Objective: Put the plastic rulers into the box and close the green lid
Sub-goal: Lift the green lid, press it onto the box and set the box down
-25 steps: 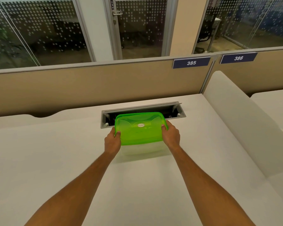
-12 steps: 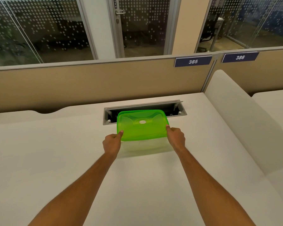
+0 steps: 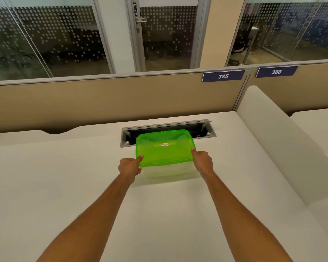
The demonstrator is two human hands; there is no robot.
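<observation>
Green lid (image 3: 164, 147) on box (image 3: 169, 171), thumbs pressing.

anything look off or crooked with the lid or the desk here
Nothing stands out. The green lid sits level on the clear box, its near edge flush along the rim. The left hand and right hand press its near corners with the thumbs. No spill or damage shows on the desk. The rulers cannot be made out through the box.

The white desk (image 3: 64, 186) lies bare in front of and to the left of the box (image 3: 169, 170). Just behind the box an open cable slot (image 3: 203, 129) gapes, then the beige partition (image 3: 102, 103) blocks further reach. A raised white divider (image 3: 273, 140) walls off the right.
</observation>
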